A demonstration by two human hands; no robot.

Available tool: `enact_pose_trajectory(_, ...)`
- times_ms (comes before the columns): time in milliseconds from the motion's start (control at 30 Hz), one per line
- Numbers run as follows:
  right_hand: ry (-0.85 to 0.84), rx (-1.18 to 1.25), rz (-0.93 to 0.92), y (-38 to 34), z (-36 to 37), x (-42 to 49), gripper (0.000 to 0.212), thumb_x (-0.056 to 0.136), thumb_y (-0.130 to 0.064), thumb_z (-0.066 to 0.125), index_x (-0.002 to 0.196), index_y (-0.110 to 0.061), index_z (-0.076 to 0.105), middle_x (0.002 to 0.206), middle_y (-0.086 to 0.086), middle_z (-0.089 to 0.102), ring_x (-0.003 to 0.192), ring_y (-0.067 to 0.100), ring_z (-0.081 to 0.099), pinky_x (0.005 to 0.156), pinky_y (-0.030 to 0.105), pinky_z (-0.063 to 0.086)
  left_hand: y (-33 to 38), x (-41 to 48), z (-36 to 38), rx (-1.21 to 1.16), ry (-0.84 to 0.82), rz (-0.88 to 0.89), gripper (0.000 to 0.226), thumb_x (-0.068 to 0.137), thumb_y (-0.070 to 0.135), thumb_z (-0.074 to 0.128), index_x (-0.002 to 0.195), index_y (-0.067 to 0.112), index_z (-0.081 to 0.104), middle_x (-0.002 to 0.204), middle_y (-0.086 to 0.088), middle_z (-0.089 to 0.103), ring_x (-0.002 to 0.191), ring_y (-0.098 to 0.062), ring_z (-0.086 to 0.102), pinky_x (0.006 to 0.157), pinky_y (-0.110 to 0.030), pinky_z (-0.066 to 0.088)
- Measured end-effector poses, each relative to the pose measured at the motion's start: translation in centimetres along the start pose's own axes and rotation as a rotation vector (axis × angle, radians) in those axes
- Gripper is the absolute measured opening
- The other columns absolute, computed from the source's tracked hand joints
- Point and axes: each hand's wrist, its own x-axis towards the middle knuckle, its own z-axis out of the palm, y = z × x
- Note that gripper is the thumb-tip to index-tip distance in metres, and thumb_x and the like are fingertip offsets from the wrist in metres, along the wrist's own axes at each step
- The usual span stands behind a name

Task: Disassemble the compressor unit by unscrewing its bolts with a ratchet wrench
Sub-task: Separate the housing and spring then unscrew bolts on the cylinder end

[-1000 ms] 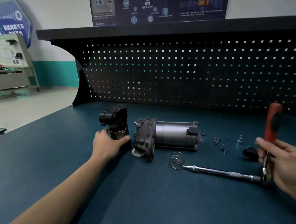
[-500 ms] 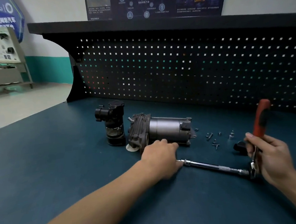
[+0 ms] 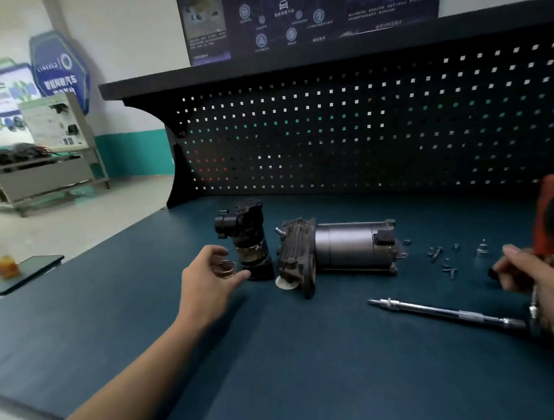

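Head view of a dark blue bench top (image 3: 279,372). The left hand (image 3: 206,289) pinches a small coiled wire spring (image 3: 226,268) just beside an upright black cylindrical housing (image 3: 250,240). The grey finned compressor unit (image 3: 339,249) lies on its side, with small loose bolts (image 3: 444,259) scattered nearby (some blurred). The right hand (image 3: 546,287) grips a red-handled ratchet wrench (image 3: 550,215), its long steel extension bar (image 3: 447,313) resting on the bench.

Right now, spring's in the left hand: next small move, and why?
Probably set the coil spring down on the bench beside the upright black housing. The left hand holds it there, while the right hand grips the red-handled ratchet wrench; a free left hand could steady the compressor body.
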Motion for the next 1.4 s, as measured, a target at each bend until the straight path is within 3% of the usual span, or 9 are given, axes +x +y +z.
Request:
enact_pose_trajectory(200, -0.009, -0.032, -0.033, 0.0, -0.2, -0.4, 0.051, 0.072, -0.062, 0.072, 0.07, -0.012, 0.074, 0.053, 0.003, 0.061, 0.05, 0.006, 0.056, 0.051, 0.012, 0.047, -2.1, 0.9, 1.5, 0.334, -0.18, -0.125, 0.071, 0.076, 0.045, 0.082, 0.134, 0.014, 0.056, 0.121, -0.005, 0.069, 0.111, -0.021, 0.063, 0.095, -0.03, 0.047)
enact_pose_trajectory(333, -0.091, -0.102, -0.017, 1.1, -0.5, 0.0, 0.024, 0.082, -0.03, 0.071, 0.072, -0.009, 0.075, 0.053, 0.007, 0.06, 0.05, 0.009, 0.055, 0.049, 0.013, 0.046, -1.0, -1.2, 1.3, 0.311, -0.171, -0.219, 0.097, 0.072, 0.05, 0.082, 0.147, 0.008, 0.037, 0.141, -0.009, 0.054, 0.129, -0.027, 0.05, 0.099, -0.032, 0.041)
enact_pose_trajectory(433, -0.164, -0.148, -0.001, 1.5, -0.4, 0.1, 0.025, 0.077, -0.029, 0.07, 0.074, -0.005, 0.073, 0.052, 0.009, 0.056, 0.047, 0.012, 0.048, 0.045, 0.014, 0.041, 0.3, -3.5, 0.3, 0.39, -0.081, -0.077, 0.073, 0.078, 0.041, 0.079, 0.136, 0.008, 0.05, 0.143, -0.005, 0.049, 0.133, -0.022, 0.041, 0.105, -0.027, 0.032)
enact_pose_trajectory(567, -0.244, -0.25, 0.002, 1.4, 0.4, -0.6, 0.02, 0.073, -0.027, 0.073, 0.073, -0.007, 0.073, 0.053, 0.01, 0.057, 0.048, 0.014, 0.05, 0.046, 0.017, 0.042, 4.3, -5.7, 2.1, 0.239, -0.041, 0.315, 0.024, 0.083, 0.037, 0.07, 0.102, 0.023, 0.069, 0.114, 0.013, 0.059, 0.111, -0.008, 0.052, 0.094, -0.02, 0.04)
enact_pose_trajectory(667, -0.208, -0.315, 0.011, 0.5, 1.2, -1.5, 0.02, 0.073, -0.032, 0.073, 0.067, -0.014, 0.075, 0.05, 0.008, 0.058, 0.044, 0.012, 0.053, 0.043, 0.016, 0.043, 7.3, -4.4, 5.7, 0.379, -0.151, 0.294, 0.043, 0.082, 0.052, 0.061, 0.112, 0.022, 0.06, 0.115, 0.006, 0.058, 0.111, -0.017, 0.051, 0.089, -0.036, 0.049)
enact_pose_trajectory(800, -0.044, -0.207, 0.121, -0.6, 2.0, -2.4, 0.058, 0.082, -0.051, 0.061, 0.061, 0.003, 0.06, 0.039, 0.004, 0.037, 0.039, 0.018, 0.039, 0.042, 0.023, 0.037, 8.6, -1.2, 8.7, 0.675, -0.213, 0.104, 0.069, 0.082, 0.063, 0.06, 0.126, 0.01, 0.049, 0.12, -0.011, 0.061, 0.115, -0.033, 0.055, 0.083, -0.041, 0.048)
enact_pose_trajectory(967, 0.024, 0.037, 0.249, -1.6, 1.2, -2.4, 0.068, 0.102, -0.053, 0.04, 0.046, -0.016, 0.035, 0.041, 0.0, 0.023, 0.037, 0.016, 0.027, 0.038, 0.024, 0.025, 7.6, 0.0, 9.8, 0.628, -0.237, 0.071, 0.05, 0.081, 0.04, 0.064, 0.115, 0.004, 0.054, 0.11, -0.023, 0.064, 0.102, -0.042, 0.06, 0.075, -0.038, 0.046)
enact_pose_trajectory(1167, 0.069, 0.167, 0.284, -4.4, -1.4, -0.9, 0.068, 0.101, -0.058, 0.041, 0.048, -0.018, 0.023, 0.039, -0.002, 0.017, 0.036, 0.014, 0.02, 0.039, 0.024, 0.019, 7.2, 0.4, 7.4, 0.604, -0.38, 0.17, 0.04, 0.08, 0.031, 0.068, 0.11, 0.007, 0.057, 0.103, -0.022, 0.068, 0.099, -0.041, 0.061, 0.081, -0.04, 0.051)
enact_pose_trajectory(1400, 0.143, 0.075, 0.285, -7.0, -3.1, -0.6, 0.068, 0.099, -0.06, 0.046, 0.049, -0.02, 0.023, 0.042, -0.003, 0.018, 0.036, 0.013, 0.021, 0.039, 0.022, 0.02, 6.6, -0.1, 5.7, 0.503, -0.466, 0.211, 0.065, 0.081, 0.024, 0.07, 0.141, 0.011, 0.051, 0.115, -0.022, 0.068, 0.113, -0.04, 0.052, 0.098, -0.036, 0.043)
